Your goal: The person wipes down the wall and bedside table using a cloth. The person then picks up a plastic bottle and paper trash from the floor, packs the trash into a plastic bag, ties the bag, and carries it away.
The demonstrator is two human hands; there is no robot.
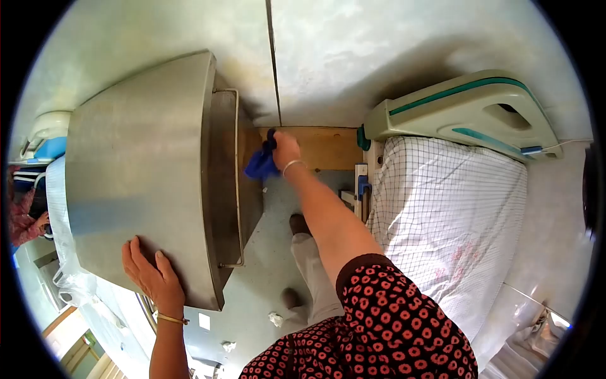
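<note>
A pale, stained wall (379, 57) fills the top of the frame, above a grey floor (255, 271) at the centre. At the far left edge, part of another person (24, 221) in a reddish sleeve shows. A large metal cabinet (139, 132) takes up the left half; the left hand (153, 273), at its lower edge, lies open on the top, fingers a little spread. A thin rail (238, 170) runs along the cabinet's right side. Just right of that rail, slightly above the frame's centre, the right hand (286, 151) is closed around a bunched blue cloth (260, 165), which hangs out to its left. Farther right, a bed carries a checked white sheet (442, 208), with a cream-and-green headboard (435, 117) at upper right.
</note>
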